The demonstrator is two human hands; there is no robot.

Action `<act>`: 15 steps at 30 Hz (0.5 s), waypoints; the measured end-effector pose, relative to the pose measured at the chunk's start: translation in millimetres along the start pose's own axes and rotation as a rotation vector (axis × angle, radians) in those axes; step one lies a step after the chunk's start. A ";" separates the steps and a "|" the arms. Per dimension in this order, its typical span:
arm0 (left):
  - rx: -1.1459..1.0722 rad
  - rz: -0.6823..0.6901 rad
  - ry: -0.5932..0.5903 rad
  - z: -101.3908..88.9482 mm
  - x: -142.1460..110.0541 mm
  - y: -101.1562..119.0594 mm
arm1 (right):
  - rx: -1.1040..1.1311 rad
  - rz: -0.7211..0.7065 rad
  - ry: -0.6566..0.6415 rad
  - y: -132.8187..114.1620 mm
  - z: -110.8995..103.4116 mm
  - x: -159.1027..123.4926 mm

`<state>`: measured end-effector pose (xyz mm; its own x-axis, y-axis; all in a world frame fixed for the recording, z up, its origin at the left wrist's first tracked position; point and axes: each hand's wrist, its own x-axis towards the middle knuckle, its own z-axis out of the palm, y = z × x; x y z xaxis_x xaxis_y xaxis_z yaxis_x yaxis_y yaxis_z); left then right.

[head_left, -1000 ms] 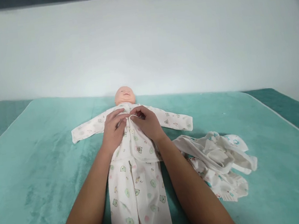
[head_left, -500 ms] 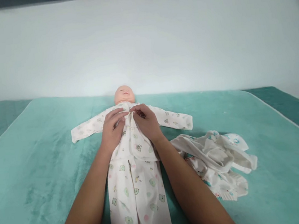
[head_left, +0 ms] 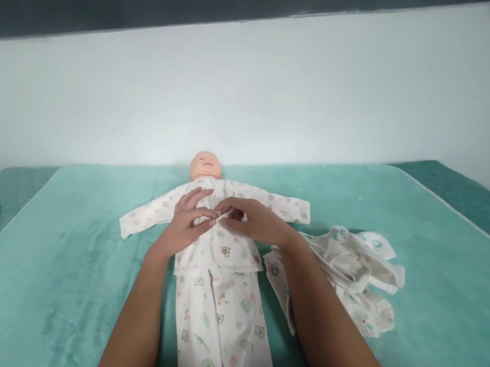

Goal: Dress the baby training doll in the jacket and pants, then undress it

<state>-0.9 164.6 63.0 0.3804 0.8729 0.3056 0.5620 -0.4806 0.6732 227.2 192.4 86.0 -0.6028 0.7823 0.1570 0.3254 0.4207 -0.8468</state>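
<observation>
1. White wall [head_left: 233, 89] stood at twelve o'clock, with a dark band [head_left: 138, 9] over it; soft green cloth [head_left: 84, 298] was spread out below.
2. On the green cloth, a bit toward nine o'clock from the middle, the doll [head_left: 205, 166] lay on its back; it wore a white shirt [head_left: 198, 255] with little animals on it, and white pants [head_left: 239, 321] lay just below, toward six o'clock.
3. Both hands had just slid down the shirt, from high on the chest toward six o'clock; the view had also tipped up a little, so more dark band showed; the hands were now at the middle of the front, so it seemed that a lower bit of the edge was getting its turn.
4. The right hand [head_left: 256, 218], at three o'clock of that spot, had a narrow pinch on the shirt's front edge and held it up a little; the left hand [head_left: 185, 226], at nine o'clock, had its thumb and pointer close together by the same edge; it was too small to tell if they nipped any cloth.
5. The doll's head pointed to twelve o'clock and the pants to six; its long line ran almost straight between them; one sleeve pointed between eight and nine, the other between three and four.
6. At four o'clock from the shirt, a crumpled pile of clothes [head_left: 348, 260] lay partly behind the right arm.
</observation>
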 end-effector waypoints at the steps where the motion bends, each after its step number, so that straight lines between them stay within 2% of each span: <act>1: -0.010 0.000 -0.017 -1.1 -0.8 -1.1 | -0.005 0.022 -0.021 -0.8 -0.2 -1.0; 6: -0.046 -0.006 -0.014 -1.8 -0.9 -5.4 | 0.014 0.070 0.001 6.3 6.3 2.7; 15: -0.118 -0.009 -0.010 -2.5 1.9 -4.8 | 0.263 0.094 0.013 13.6 10.8 8.9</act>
<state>-4.7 168.8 62.1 0.3833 0.8759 0.2930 0.4750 -0.4590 0.7508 218.4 200.2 70.4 -0.5690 0.8187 0.0767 0.1778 0.2135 -0.9606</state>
